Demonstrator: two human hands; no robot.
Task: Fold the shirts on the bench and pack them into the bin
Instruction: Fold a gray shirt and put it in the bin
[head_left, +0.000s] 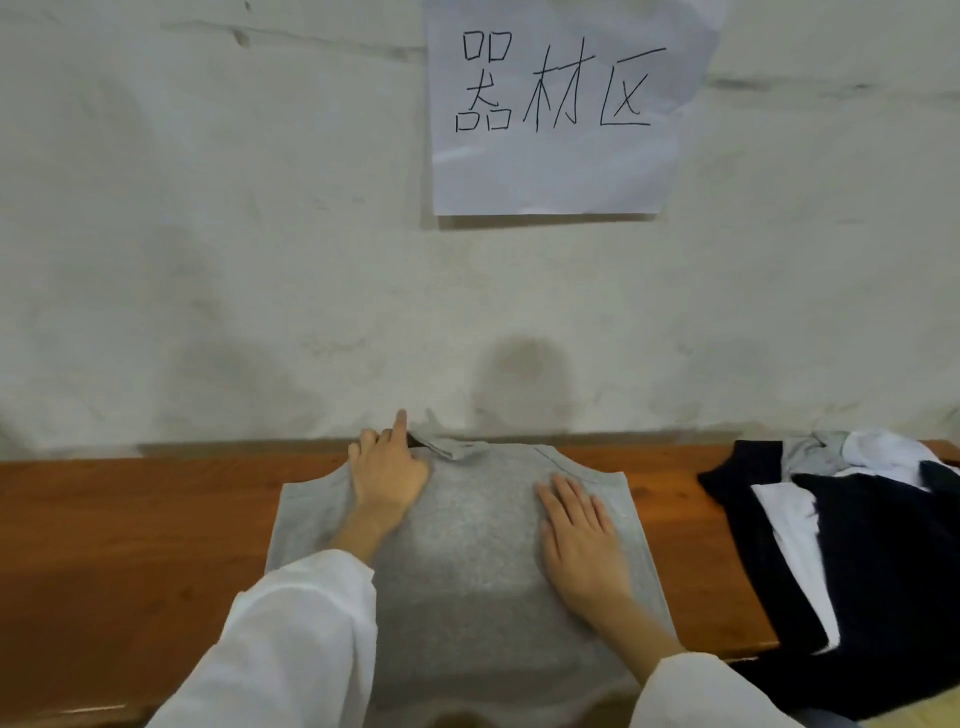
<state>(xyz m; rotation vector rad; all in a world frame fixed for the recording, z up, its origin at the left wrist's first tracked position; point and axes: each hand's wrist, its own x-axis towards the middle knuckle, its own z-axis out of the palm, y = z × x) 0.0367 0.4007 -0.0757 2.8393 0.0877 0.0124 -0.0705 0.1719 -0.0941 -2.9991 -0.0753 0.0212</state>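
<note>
White paper sheet (556, 109) on the wall (handwritten, black) reads "器材区".

The gray shirt (467, 530) spills over the worktop's (156, 509) front edge, its hem lost behind white sleeves (291, 634) and the bottom border. The left hand (387, 473) covers part of the collar; whether it pinches the cloth cannot be told. At right, a pile of dark and white shirts (857, 545) runs past the border, too tangled to count. A paper sign (556, 114) is cropped at the top.
</note>
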